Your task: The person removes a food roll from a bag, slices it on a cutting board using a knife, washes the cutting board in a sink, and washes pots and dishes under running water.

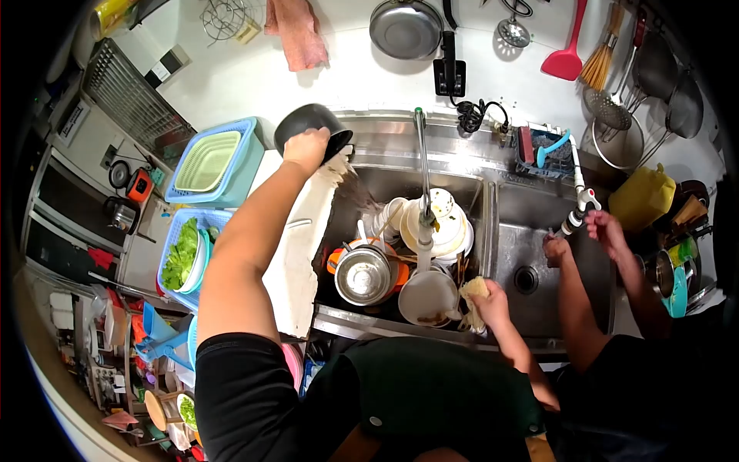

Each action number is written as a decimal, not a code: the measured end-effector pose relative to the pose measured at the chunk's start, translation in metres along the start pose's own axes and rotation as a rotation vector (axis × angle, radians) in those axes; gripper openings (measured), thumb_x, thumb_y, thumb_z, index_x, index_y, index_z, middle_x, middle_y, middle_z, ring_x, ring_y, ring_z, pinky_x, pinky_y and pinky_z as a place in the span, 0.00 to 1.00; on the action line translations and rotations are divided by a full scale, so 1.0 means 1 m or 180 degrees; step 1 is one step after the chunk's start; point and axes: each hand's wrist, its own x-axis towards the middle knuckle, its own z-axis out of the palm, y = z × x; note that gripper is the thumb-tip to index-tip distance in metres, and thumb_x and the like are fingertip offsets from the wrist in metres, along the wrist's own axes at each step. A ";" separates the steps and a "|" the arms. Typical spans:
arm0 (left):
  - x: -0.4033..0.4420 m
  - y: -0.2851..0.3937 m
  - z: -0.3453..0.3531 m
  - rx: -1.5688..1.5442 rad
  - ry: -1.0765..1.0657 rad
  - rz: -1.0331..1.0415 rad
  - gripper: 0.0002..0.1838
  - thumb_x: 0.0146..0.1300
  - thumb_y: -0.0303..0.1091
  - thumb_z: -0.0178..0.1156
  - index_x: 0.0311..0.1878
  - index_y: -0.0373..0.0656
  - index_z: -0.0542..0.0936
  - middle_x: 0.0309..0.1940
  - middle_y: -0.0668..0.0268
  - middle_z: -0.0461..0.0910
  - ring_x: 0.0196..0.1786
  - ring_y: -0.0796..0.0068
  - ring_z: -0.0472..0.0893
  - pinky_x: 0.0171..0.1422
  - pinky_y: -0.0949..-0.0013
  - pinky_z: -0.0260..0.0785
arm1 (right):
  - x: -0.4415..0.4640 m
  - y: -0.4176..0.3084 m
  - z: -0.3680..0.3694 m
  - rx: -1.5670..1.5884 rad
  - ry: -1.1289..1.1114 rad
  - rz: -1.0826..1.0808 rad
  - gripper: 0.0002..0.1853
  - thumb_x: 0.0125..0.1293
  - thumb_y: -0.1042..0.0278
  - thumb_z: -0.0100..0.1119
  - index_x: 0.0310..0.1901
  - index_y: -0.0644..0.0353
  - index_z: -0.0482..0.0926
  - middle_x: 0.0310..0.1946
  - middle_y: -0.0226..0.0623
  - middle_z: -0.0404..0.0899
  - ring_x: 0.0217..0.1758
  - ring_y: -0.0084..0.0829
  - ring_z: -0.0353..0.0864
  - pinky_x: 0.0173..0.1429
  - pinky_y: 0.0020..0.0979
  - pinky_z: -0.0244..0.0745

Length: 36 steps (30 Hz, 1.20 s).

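My left hand (306, 151) is closed on a tilted black pot (302, 122) above the left edge of the sink. Water spills from its rim into the left basin (350, 192). A pale sponge (472, 290) is gripped in my right hand (495, 308), near the basin's front right corner. Beside it lies a white bowl (426, 297) with brown scraps inside. Water from the tap (424, 177) falls onto the dishes. Stacked white plates (454, 231) and a steel pot (362, 276) crowd this basin.
At the right basin (526, 279), a co-worker's two hands (604, 231) are near a white faucet (573, 219). Blue baskets (254, 165) and lettuce (182, 254) stand left of a worn white board (296, 262). Pans and utensils, including a red spatula (564, 63), hang behind.
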 end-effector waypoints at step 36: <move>-0.172 0.221 0.162 -0.6076 -0.3515 -0.2760 0.28 0.52 0.23 0.48 0.57 0.50 0.56 0.45 0.55 0.72 0.37 0.54 0.78 0.36 0.53 0.77 | 0.091 0.013 0.013 0.0400 0.0437 0.0031 0.20 0.51 0.69 0.60 0.43 0.66 0.65 0.33 0.41 0.75 0.34 0.31 0.75 0.40 0.30 0.71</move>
